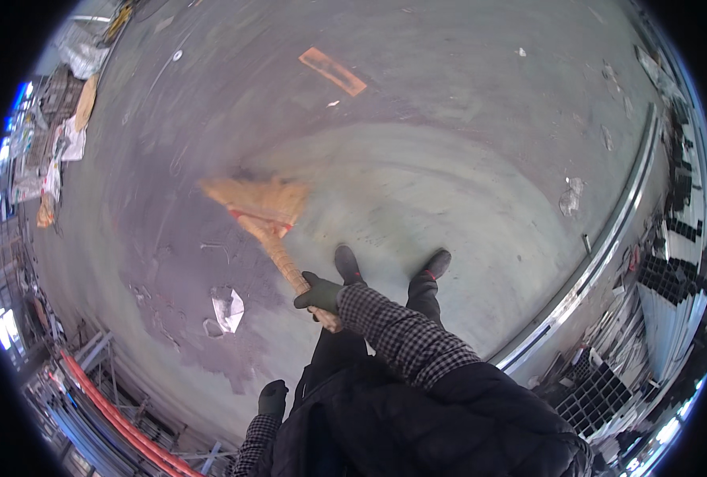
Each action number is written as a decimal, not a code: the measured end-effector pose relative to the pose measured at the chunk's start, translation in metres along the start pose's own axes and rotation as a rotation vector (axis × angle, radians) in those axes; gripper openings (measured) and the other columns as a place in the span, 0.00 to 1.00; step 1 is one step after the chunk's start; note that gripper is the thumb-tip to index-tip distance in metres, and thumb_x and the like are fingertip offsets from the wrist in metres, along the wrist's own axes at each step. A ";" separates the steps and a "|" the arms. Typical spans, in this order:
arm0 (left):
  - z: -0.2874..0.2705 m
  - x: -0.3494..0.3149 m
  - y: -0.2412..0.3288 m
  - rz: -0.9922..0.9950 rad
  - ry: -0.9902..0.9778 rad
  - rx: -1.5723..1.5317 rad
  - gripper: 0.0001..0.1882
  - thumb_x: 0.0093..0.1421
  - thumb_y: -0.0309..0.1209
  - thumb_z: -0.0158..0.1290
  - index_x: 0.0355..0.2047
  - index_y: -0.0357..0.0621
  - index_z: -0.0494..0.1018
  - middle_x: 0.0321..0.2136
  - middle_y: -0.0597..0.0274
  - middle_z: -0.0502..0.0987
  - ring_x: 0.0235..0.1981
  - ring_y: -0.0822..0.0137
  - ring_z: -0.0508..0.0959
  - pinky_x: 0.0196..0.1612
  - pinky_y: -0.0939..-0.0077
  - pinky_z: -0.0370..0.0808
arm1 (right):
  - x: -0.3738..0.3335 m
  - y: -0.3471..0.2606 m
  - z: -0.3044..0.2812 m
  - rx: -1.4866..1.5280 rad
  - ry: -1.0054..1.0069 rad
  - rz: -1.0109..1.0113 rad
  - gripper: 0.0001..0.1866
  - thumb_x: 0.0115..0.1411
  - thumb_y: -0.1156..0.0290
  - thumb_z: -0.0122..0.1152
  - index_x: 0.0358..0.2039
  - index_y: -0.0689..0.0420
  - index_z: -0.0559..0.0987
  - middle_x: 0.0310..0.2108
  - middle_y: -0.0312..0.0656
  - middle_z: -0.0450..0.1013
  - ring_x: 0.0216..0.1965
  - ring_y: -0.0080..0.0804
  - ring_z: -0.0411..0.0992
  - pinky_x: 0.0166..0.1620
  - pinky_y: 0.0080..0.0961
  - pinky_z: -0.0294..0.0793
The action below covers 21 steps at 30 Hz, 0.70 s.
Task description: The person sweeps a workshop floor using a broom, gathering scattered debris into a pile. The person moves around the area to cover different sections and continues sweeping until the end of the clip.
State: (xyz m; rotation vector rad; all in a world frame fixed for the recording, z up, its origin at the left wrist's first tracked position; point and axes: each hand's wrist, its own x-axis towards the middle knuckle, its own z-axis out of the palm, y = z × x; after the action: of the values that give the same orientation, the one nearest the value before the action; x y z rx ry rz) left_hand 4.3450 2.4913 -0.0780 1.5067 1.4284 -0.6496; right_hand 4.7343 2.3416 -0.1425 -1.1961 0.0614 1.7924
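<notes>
Floor [449, 183]: open right of the broom [278, 242], up to the silver rail [580, 291]
Far side: orange strip [333, 71] lying flat
Left: white scrap [229, 310] near the broom's handle; red pipes [115, 413] bar the near corner

Tool: tan, fan-shaped straw broom [270, 203], bound in red.
Hands: right hand [319, 292] and left hand [272, 397], gloved dark grey-green.
Clothing: black-and-white checked cloth sleeve [393, 327]; black quilted vest [361, 417].
Ground: smooth grey-green floor [449, 183], purplish-grey left of the broom.
Scraps: flat orange-brown rectangular strip [332, 71] beyond the broom; white angular scrap [228, 308] left of its handle.
Tubing: long red tubes [101, 400] left of the broom.
</notes>
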 end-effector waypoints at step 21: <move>0.233 -0.008 0.261 0.225 -0.131 0.284 0.16 0.62 0.39 0.56 0.39 0.36 0.77 0.30 0.59 0.80 0.33 0.69 0.77 0.40 0.73 0.73 | -0.380 0.295 -0.394 1.149 1.317 -0.514 0.32 0.53 0.75 0.66 0.57 0.51 0.61 0.25 0.45 0.71 0.20 0.36 0.72 0.21 0.38 0.73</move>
State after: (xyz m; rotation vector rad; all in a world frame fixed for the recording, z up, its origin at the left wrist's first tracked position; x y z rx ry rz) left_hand 4.6444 2.3108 -0.1025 1.7795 1.0807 -0.8199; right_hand 4.8241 1.7281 -0.1921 -1.0938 1.2152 0.1159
